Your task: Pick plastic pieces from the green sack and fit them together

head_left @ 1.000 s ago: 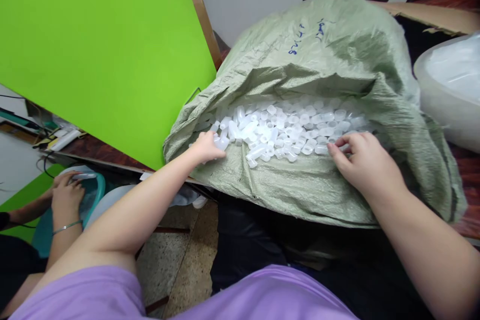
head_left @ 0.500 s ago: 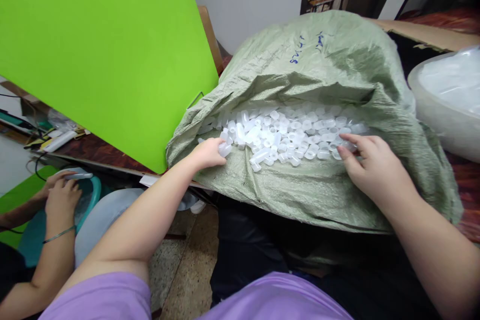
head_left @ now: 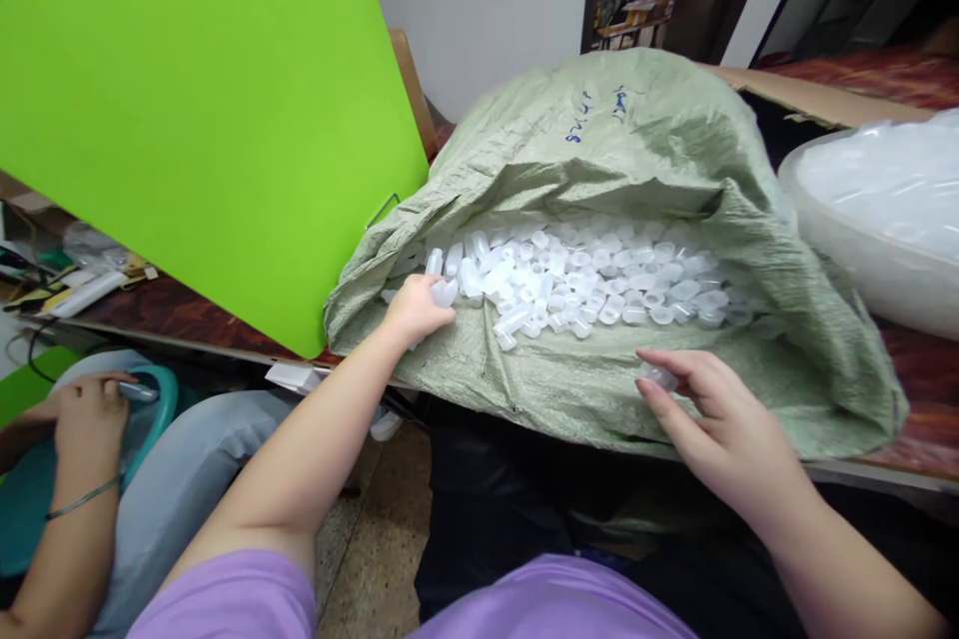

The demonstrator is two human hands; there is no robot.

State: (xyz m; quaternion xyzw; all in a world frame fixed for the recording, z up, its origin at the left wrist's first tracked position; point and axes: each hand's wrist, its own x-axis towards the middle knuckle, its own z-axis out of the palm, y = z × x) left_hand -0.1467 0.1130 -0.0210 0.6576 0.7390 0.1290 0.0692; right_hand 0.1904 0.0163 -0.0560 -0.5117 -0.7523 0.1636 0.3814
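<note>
Our frosty plastic tubes sit at 12 o'clock in the sack's mouth. Left grip, 11 o'clock, is pinched on one tube; right grip, 1 o'clock, pinches a second tube. We're guessing light, stiffish, maybe slick, so we'd grab the sides.

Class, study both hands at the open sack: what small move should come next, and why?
Probably carry the right hand toward the left hand: it pinches a translucent piece clear of the pile, above the sack's front flap, while the left hand holds at least one similar piece by the pile's left side.
</note>
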